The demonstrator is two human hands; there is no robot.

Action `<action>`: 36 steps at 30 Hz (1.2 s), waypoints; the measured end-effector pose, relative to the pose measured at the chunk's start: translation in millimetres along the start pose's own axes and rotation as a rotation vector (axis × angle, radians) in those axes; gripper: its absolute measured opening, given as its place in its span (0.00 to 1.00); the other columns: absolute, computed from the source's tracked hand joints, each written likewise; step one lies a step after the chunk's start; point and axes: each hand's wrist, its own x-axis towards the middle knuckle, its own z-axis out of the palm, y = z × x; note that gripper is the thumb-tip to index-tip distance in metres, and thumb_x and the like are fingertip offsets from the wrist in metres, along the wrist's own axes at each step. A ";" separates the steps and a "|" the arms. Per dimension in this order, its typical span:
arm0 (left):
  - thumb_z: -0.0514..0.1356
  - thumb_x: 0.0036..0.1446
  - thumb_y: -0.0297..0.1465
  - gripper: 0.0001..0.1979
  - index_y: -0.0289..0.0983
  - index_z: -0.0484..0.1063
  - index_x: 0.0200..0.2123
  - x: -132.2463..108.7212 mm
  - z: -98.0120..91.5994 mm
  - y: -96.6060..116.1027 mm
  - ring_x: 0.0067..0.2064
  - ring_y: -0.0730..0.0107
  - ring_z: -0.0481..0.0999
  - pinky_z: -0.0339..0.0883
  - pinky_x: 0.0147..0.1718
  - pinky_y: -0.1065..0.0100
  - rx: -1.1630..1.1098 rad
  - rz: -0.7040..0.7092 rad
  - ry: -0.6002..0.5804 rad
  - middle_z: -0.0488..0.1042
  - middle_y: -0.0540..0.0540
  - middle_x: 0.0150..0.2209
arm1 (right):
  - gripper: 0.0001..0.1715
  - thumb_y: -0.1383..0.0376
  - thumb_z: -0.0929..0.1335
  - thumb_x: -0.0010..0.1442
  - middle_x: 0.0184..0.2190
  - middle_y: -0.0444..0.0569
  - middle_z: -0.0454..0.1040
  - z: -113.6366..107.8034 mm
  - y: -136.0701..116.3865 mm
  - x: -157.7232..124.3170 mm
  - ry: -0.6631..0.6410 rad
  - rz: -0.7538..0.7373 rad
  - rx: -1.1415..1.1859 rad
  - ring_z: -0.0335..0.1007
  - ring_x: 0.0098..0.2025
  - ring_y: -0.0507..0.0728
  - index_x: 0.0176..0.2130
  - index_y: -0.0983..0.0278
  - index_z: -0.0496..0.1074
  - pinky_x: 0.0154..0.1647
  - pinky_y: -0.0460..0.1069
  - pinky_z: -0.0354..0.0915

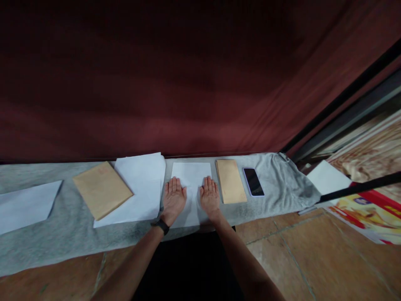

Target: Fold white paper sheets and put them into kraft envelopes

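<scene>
Right of the papers (140,167), our left hand (174,200) lies flat, fingers straight, gripping nothing, seemingly on the left edge of the sheet (191,172). Our right hand (209,198), equally loose, covers its right edge, beside the envelope (232,182). Uneven pressing could skew or crease the sheet.

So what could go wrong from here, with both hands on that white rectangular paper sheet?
1. The left hand, on the single white sheet, lies close to the loose white paper sheets and might nudge them.
2. The tan, flat paper packet overlaps those loose sheets; sliding one could drag the other.
3. The grey fabric cloth is wrinkled near the black-screened, purple-edged phone; a tug could shift the phone.
</scene>
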 end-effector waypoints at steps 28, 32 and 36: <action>0.42 0.69 0.38 0.32 0.21 0.55 0.69 76.5 22.1 -15.4 0.73 0.50 0.52 0.48 0.69 0.50 0.025 0.014 -0.005 0.55 0.29 0.70 | 0.33 0.57 0.56 0.75 0.70 0.65 0.56 32.1 8.6 89.3 -0.118 -0.020 -0.236 0.51 0.72 0.65 0.70 0.74 0.56 0.70 0.62 0.51; 0.42 0.69 0.36 0.32 0.19 0.56 0.68 57.3 10.7 -16.5 0.72 0.49 0.53 0.48 0.69 0.49 0.030 0.004 0.012 0.56 0.28 0.70 | 0.32 0.58 0.56 0.74 0.69 0.66 0.58 25.4 7.1 92.0 -0.133 -0.001 -0.248 0.53 0.72 0.65 0.69 0.75 0.58 0.70 0.62 0.52; 0.42 0.69 0.35 0.31 0.23 0.55 0.69 14.3 1.1 -7.2 0.73 0.52 0.51 0.47 0.70 0.49 0.011 0.116 0.013 0.56 0.31 0.70 | 0.31 0.60 0.54 0.75 0.70 0.63 0.56 16.0 -7.2 64.9 -0.092 -0.025 -0.200 0.52 0.72 0.64 0.69 0.73 0.56 0.70 0.62 0.52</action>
